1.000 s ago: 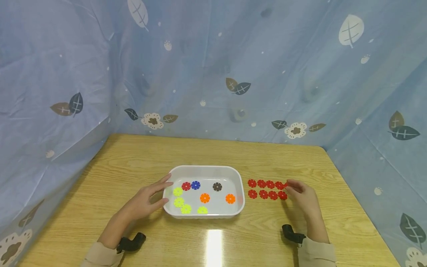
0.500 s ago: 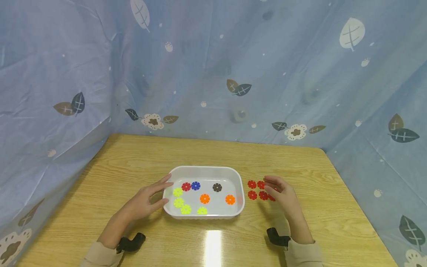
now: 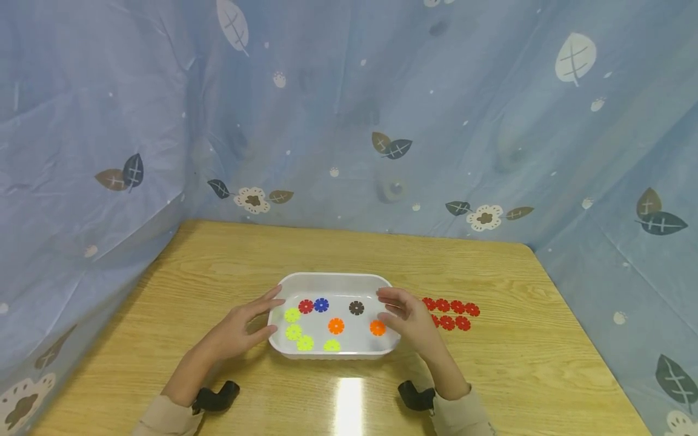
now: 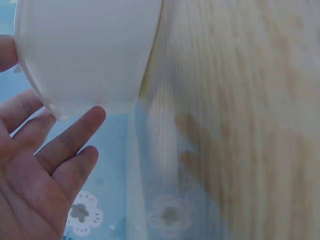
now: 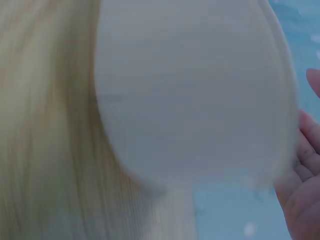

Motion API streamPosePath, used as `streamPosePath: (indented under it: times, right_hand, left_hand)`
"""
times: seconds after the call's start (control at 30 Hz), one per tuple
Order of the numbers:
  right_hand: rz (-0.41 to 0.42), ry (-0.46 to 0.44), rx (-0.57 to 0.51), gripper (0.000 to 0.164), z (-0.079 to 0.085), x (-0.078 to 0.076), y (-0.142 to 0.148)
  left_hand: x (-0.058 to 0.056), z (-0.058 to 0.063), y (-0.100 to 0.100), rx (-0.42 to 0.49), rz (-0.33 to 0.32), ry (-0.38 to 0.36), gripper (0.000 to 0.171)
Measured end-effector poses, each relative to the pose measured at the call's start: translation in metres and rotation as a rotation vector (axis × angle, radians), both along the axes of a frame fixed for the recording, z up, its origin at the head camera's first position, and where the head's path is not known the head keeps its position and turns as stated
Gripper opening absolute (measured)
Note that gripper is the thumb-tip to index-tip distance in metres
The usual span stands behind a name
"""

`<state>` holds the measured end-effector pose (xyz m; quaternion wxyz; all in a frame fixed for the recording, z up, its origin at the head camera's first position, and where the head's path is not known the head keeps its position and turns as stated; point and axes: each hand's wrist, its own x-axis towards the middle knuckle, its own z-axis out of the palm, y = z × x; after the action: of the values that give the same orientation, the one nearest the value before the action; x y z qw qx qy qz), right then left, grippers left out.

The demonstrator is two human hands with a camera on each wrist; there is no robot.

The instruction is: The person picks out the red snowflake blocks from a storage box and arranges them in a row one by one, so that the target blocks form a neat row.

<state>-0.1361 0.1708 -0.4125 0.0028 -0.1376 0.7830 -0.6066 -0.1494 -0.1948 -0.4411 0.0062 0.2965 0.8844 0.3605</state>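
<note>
My left hand (image 3: 237, 328) rests at the left end of a white tray (image 3: 334, 354), its thumb and fingers fairly straight and spread at the rim. In the left wrist view some fingers (image 4: 67, 142) lie outside the tray wall while others go behind the rim. My right hand (image 3: 413, 321) hovers over the tray's right end, fingers loosely bent, with nothing seen between them. The tray holds notched snowflake discs: several yellow (image 3: 293, 332), two orange (image 3: 335, 326), one red (image 3: 306, 306), one blue (image 3: 321, 305) and one dark brown (image 3: 357, 308).
Two rows of red snowflake discs (image 3: 457, 306) lie on the wooden table (image 3: 518, 351) right of the tray, their left ends hidden by the right hand. A blue patterned curtain (image 3: 327, 121) encloses the back and sides. Each wrist wears a black camera mount (image 3: 217, 398).
My right hand has let go of a red snowflake disc at the right end of the back row and moved left to the tray. The left hand stays at the rim.
</note>
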Motion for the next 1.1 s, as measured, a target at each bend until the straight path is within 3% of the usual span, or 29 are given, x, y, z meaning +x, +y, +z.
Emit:
streamPosePath:
  times: [0.17, 0.47, 0.87, 1.1]
  right_hand:
    - [0.116, -0.03, -0.008, 0.043, 0.006, -0.004, -0.032]
    - [0.202, -0.083, 0.031, 0.043, 0.006, -0.022, -0.078]
    - [0.15, -0.258, 0.149, 0.041, 0.004, -0.043, -0.118]
    - [0.119, -0.336, 0.134, 0.039, -0.001, -0.053, -0.129]
  left_hand:
    - [0.001, -0.002, 0.0, 0.006, 0.002, 0.009, 0.049]
    - [-0.001, 0.001, 0.001, 0.011, -0.009, -0.004, 0.049]
    - [0.0, 0.003, 0.001, 0.006, -0.02, 0.005, 0.05]
    - [0.003, 0.002, 0.001, 0.005, -0.02, 0.012, 0.049]
